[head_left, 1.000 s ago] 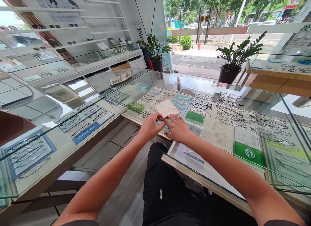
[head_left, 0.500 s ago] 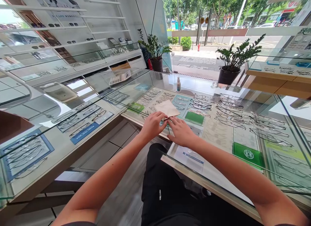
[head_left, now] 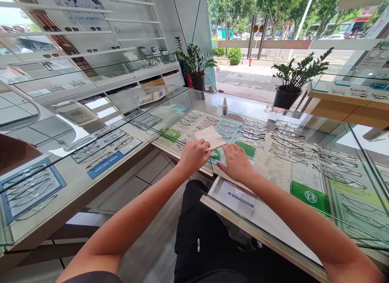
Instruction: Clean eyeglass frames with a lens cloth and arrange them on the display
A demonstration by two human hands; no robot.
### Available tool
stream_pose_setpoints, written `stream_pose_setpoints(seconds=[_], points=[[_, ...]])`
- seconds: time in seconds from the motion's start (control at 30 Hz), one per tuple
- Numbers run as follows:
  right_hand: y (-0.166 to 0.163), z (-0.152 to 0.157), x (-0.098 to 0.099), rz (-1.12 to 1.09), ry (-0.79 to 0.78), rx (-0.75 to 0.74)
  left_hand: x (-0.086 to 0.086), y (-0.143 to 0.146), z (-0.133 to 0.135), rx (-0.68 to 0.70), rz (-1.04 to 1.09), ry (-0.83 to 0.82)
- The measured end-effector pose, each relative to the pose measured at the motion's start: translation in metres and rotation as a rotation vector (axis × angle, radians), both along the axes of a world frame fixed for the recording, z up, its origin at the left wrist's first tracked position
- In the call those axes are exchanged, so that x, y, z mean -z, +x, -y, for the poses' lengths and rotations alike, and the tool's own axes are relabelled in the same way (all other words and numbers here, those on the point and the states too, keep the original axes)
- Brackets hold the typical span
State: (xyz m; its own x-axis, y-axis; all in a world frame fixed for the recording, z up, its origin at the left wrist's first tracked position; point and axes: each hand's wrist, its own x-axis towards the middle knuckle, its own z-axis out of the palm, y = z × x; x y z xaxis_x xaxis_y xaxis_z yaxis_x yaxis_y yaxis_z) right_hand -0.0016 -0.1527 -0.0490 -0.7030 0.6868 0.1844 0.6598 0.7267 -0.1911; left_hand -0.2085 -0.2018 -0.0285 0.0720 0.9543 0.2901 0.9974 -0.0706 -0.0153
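Fingers point(head_left: 204, 146) of L hand point(head_left: 193, 156) bunched at near edge of pale cleaning cloth point(head_left: 211, 136), can't tell if gripping; R hand point(head_left: 238, 161) fingers slightly apart, tips by cloth's R corner. Cloth's on glass counter point(head_left: 209, 106), spray btl point(head_left: 225, 108) beyond.

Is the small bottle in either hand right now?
No, the small bottle stands upright on the glass counter, beyond the pale cloth.

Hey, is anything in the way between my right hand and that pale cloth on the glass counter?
Nothing visible: your right hand is right at the near right corner of the pale cloth. The small bottle stands beyond the cloth, not between them.
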Motion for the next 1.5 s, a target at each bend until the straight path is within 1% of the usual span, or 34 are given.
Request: stream_pose_setpoints(seconds=[0.1,0.2,0.4,0.53,0.63,0.7,0.8,0.87,0.97,1.07,1.2,1.3,1.5], points=[[-0.005,0.001,0.004,-0.026,0.053,-0.042,-0.004,0.004,0.000,0.008,-0.039,-0.036],[-0.011,-0.001,0.010,0.020,0.023,-0.096,-0.009,0.007,-0.001,0.020,-0.106,-0.077],[-0.013,-0.005,0.017,0.057,0.009,-0.089,-0.019,0.010,0.001,-0.028,-0.189,-0.155],[-0.012,-0.003,0.017,0.037,0.020,-0.084,-0.021,0.014,0.006,-0.019,-0.220,-0.189],[-0.011,-0.002,0.017,0.014,0.025,-0.078,-0.017,0.013,0.012,0.040,-0.199,-0.158],[-0.011,-0.001,0.017,-0.007,0.028,-0.067,-0.012,0.008,0.016,0.107,-0.133,-0.118],[-0.008,-0.002,0.016,-0.026,0.019,-0.047,-0.001,-0.009,0.020,0.198,0.013,-0.076],[-0.007,-0.002,0.013,-0.018,0.008,-0.040,0.007,-0.021,0.022,0.224,0.068,-0.063],[-0.005,-0.001,0.009,0.010,0.000,-0.030,0.017,-0.037,0.023,0.220,0.053,-0.056],[-0.005,-0.001,0.007,0.025,0.004,-0.022,0.021,-0.047,0.024,0.208,0.037,-0.053],[-0.005,0.000,0.008,0.023,0.024,-0.022,0.021,-0.055,0.023,0.206,0.046,-0.024],[-0.004,-0.001,0.008,0.016,0.034,-0.021,0.021,-0.060,0.020,0.208,0.039,-0.036],[-0.004,-0.002,0.009,0.021,0.035,-0.023,0.017,-0.069,0.005,0.169,0.034,-0.055]])
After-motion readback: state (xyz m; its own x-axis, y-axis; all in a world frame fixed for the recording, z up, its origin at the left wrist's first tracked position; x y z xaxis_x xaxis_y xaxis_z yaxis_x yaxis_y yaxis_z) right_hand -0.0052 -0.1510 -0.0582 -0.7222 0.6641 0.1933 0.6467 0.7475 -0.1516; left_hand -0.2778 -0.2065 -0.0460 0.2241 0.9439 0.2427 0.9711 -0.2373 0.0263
